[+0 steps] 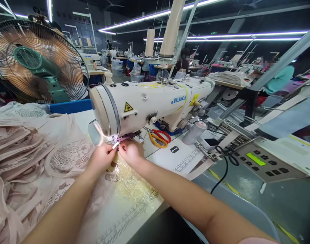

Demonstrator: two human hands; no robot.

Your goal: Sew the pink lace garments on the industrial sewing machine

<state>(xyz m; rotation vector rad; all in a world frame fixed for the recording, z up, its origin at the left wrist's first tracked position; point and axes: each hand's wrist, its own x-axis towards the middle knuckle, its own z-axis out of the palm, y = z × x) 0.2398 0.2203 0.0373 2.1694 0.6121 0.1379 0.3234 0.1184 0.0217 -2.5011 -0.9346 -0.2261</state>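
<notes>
At the needle end of a white JUKI sewing machine (pixel 144 105), both hands are close together. My left hand (pixel 103 158) pinches a small white strip (pixel 115 145) between thumb and fingers, just before the lit presser foot area. Right beside it, my right hand (pixel 131 153) is closed with its fingers curled in; what it grips is hidden. Pale pink lace fabric (pixel 71 154) spreads on the table left of my left hand. Under my wrists lies a shiny, yellowish clear film (pixel 131 184) over the tabletop.
Layered pink lace garments (pixel 15 145) pile up at left, before a large fan (pixel 35 64). Orange-handled scissors (pixel 157 139), red-handled scissors (pixel 163 135), a black blade (pixel 174 149) and a grey thread cone (pixel 195 133) lie right of the machine. A control panel (pixel 269 162) juts in at right.
</notes>
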